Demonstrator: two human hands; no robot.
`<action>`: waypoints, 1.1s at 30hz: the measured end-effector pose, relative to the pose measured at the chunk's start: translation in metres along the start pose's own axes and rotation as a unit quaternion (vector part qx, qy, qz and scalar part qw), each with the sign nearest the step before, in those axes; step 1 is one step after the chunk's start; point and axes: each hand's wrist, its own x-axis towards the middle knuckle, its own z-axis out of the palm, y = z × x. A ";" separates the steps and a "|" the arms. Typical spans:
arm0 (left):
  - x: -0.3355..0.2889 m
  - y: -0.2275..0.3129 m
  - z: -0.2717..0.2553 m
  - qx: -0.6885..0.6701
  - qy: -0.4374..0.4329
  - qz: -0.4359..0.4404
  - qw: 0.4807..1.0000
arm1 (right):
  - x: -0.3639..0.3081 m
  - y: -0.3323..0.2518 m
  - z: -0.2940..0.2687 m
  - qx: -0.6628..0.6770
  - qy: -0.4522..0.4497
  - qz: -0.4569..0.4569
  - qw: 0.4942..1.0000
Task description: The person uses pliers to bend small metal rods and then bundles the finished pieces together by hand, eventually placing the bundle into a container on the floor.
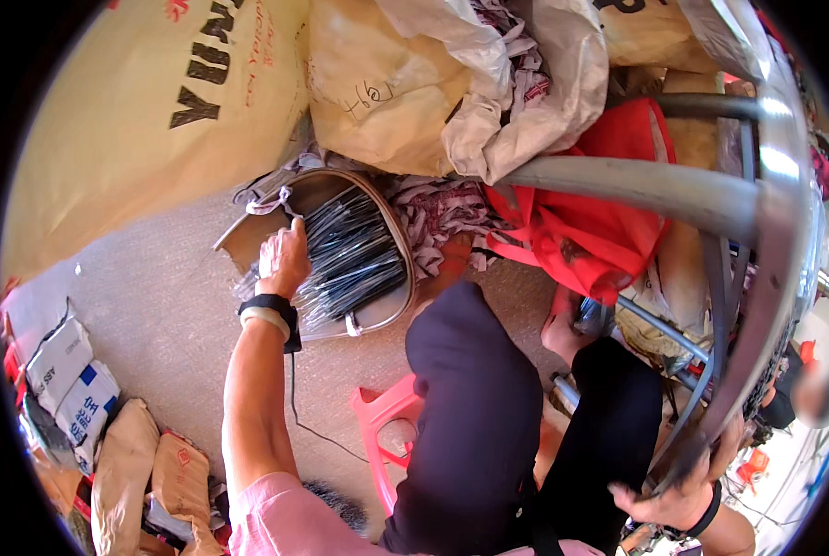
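Observation:
My left hand (pixel 284 258) reaches down to a rounded tan container (pixel 403 243), its fingers curled at the left side of the contents. What those fingers hold, if anything, is hidden. Inside lie many long, thin black pieces (pixel 354 255) in clear plastic sleeves. Knotted white cloth strips (pixel 275 201) are tied to the container's rim. At the lower right, my right hand (pixel 678 500) grips the curved metal edge of a table (pixel 774 269), thumb on one side and fingers on the other. Dark bands circle both wrists, and a thin cord hangs from the left one.
Large yellow sacks (pixel 386 83) stand behind the container. A red cloth bag (pixel 590 222) hangs under the metal tube (pixel 637 190). Patterned fabric scraps (pixel 447 218) lie beside the container. A red plastic stool (pixel 377 422) is by my leg. Packages and brown bags (pixel 127 463) crowd the lower left.

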 end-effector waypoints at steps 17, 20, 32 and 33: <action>0.076 0.012 0.050 0.059 0.006 0.037 0.998 | -0.067 0.010 0.020 -0.146 -0.073 -0.177 0.971; 0.075 0.007 0.057 0.036 0.017 0.035 0.999 | -0.067 0.010 0.020 -0.161 -0.069 -0.187 0.967; 0.062 0.003 0.053 0.036 0.000 0.041 0.998 | -0.075 0.014 0.020 -0.192 -0.052 -0.208 0.958; 0.060 0.003 0.051 0.030 -0.006 0.039 0.999 | -0.076 0.014 0.021 -0.193 -0.051 -0.208 0.957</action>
